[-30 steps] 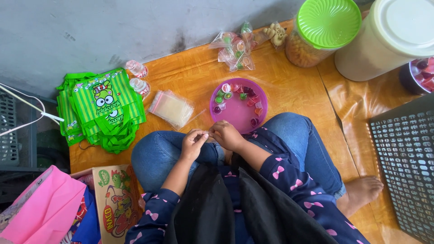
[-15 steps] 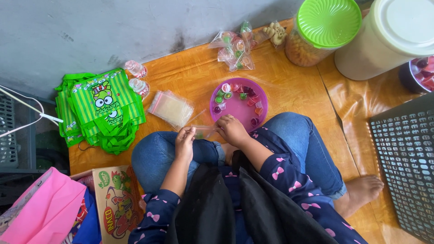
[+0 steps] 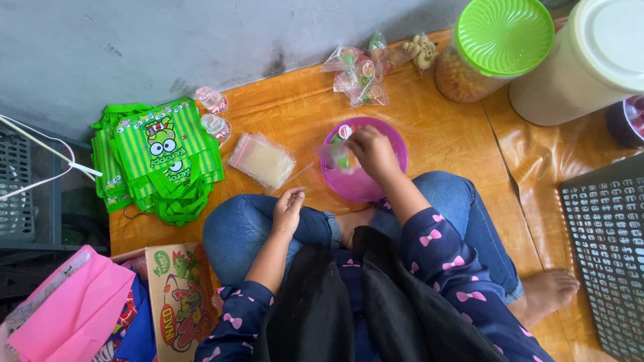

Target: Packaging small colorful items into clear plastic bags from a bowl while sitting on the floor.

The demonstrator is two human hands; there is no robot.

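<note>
I sit cross-legged on an orange mat (image 3: 443, 121) with a purple bowl (image 3: 397, 146) of small wrapped sweets in front of my knees. My right hand (image 3: 372, 151) reaches down into the bowl, its fingers bent on a blurred green and red sweet (image 3: 339, 158). Curled on my left knee, my left hand (image 3: 288, 208) pinches what looks like a thin clear plastic bag that runs toward the bowl. A stack of empty clear bags (image 3: 261, 161) lies just left of the bowl.
Green striped cartoon tote bags (image 3: 161, 154) lie at the left beside two jelly cups (image 3: 215, 114). Filled sweet packets (image 3: 359, 70), a green-lidded jar (image 3: 503, 40) and a white container (image 3: 590, 60) stand at the back. A grey basket (image 3: 607, 255) is right; a pink bag (image 3: 74, 308) and box (image 3: 178, 295) near left.
Both hands were together at my knees over something small. My right hand has since reached forward into the purple bowl, while my left hand has dropped onto my knee.
</note>
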